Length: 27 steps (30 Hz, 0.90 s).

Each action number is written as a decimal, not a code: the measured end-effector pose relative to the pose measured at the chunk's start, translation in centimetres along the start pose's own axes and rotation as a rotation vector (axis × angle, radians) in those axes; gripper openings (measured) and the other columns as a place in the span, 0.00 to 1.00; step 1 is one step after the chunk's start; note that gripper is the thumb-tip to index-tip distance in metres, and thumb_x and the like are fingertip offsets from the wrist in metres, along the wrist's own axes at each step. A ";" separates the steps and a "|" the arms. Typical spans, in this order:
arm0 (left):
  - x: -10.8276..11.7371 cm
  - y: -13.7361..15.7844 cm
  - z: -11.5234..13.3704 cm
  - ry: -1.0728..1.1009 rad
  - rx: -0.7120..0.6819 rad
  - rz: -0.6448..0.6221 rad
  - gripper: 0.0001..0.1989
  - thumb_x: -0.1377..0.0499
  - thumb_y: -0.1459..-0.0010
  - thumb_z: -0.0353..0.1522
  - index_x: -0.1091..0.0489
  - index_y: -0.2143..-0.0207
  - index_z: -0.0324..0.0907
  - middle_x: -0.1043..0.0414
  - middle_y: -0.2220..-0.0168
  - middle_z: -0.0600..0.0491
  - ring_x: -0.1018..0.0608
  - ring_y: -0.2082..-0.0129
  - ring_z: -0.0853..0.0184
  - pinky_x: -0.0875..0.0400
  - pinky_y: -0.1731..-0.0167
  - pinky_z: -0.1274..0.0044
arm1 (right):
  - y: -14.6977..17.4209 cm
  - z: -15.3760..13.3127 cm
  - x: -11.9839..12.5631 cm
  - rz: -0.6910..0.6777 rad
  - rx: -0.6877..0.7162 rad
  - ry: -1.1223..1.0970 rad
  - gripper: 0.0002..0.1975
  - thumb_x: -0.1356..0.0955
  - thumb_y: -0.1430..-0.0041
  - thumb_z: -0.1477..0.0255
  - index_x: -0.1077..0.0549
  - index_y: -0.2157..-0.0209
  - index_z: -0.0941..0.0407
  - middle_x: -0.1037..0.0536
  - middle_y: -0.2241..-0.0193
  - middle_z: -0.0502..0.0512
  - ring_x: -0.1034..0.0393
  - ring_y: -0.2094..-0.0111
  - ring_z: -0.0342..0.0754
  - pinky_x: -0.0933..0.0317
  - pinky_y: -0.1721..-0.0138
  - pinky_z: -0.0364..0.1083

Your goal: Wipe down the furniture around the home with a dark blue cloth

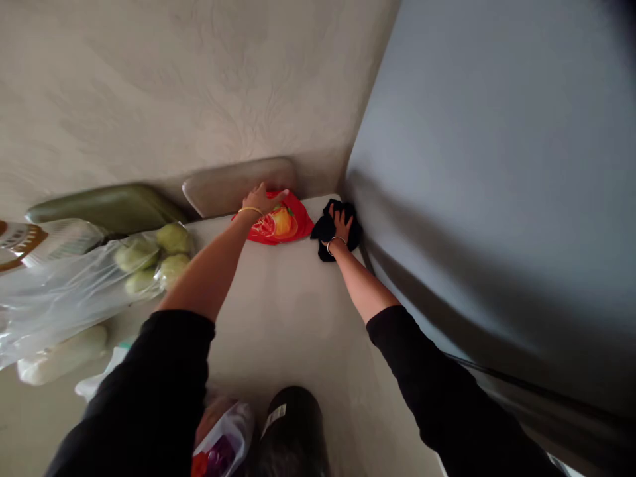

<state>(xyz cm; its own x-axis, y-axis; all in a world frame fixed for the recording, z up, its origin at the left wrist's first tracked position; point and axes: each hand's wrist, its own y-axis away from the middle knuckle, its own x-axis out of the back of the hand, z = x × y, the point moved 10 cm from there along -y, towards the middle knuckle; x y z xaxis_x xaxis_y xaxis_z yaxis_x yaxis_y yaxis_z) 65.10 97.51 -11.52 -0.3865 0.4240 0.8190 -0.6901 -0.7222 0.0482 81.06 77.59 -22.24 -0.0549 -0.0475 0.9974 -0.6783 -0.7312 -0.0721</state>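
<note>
My left hand (259,200) is at the back of the white surface (278,305), its fingers closed on the upper left of a red bag (298,225) with a yellow and orange fruit picture. To its right, in the corner, my right hand (340,225) presses on a crumpled black cloth (325,228). The fingers of that hand are somewhat spread and dig into the cloth. The cloth touches the surface and lies close to the tip of the red bag.
A grey panel (487,165) rises along the right side. Against the back wall lean a pale board (218,185) and a green tray-like thing (114,209). On the left lies a clear plastic bag of green fruit (173,238). A dark cylinder (295,424) stands near the front.
</note>
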 end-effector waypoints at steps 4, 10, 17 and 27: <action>-3.0 -0.8 -1.5 0.026 0.098 -0.129 0.47 0.36 0.47 0.56 0.43 0.33 0.41 0.46 0.32 0.35 0.37 0.34 0.41 0.43 0.35 0.55 | -0.8 0.2 -0.3 -0.017 0.015 0.001 0.59 0.27 0.48 0.66 0.64 0.26 0.63 0.43 0.32 0.74 0.56 0.29 0.67 0.61 0.31 0.69; -3.0 6.3 -3.9 0.019 0.272 -0.094 0.51 0.33 0.53 0.58 0.42 0.34 0.43 0.44 0.37 0.36 0.30 0.39 0.41 0.39 0.38 0.57 | 0.2 0.2 0.5 -0.047 0.088 -0.021 0.56 0.28 0.45 0.65 0.65 0.26 0.61 0.44 0.31 0.72 0.57 0.28 0.67 0.64 0.31 0.71; -2.1 15.0 -6.4 0.050 0.318 -0.114 0.49 0.35 0.51 0.58 0.44 0.35 0.44 0.41 0.38 0.37 0.31 0.41 0.41 0.36 0.41 0.56 | 12.5 1.4 1.6 -0.058 0.195 -0.109 0.44 0.33 0.36 0.69 0.58 0.26 0.58 0.36 0.34 0.67 0.51 0.29 0.63 0.66 0.29 0.67; -0.9 26.3 -12.3 -0.041 0.350 -0.266 0.49 0.37 0.52 0.59 0.46 0.35 0.46 0.42 0.38 0.35 0.27 0.43 0.42 0.35 0.42 0.58 | 38.9 6.5 1.0 -0.222 -0.042 -0.155 0.34 0.40 0.36 0.74 0.43 0.29 0.54 0.24 0.45 0.63 0.38 0.35 0.62 0.55 0.29 0.68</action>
<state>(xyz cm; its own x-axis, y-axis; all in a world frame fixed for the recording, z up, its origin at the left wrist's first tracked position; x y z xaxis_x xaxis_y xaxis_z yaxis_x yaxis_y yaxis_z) 39.76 84.90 -18.00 -0.1936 0.6032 0.7738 -0.5103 -0.7355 0.4456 59.31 44.67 -23.98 0.2088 0.0045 0.9779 -0.6915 -0.7064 0.1509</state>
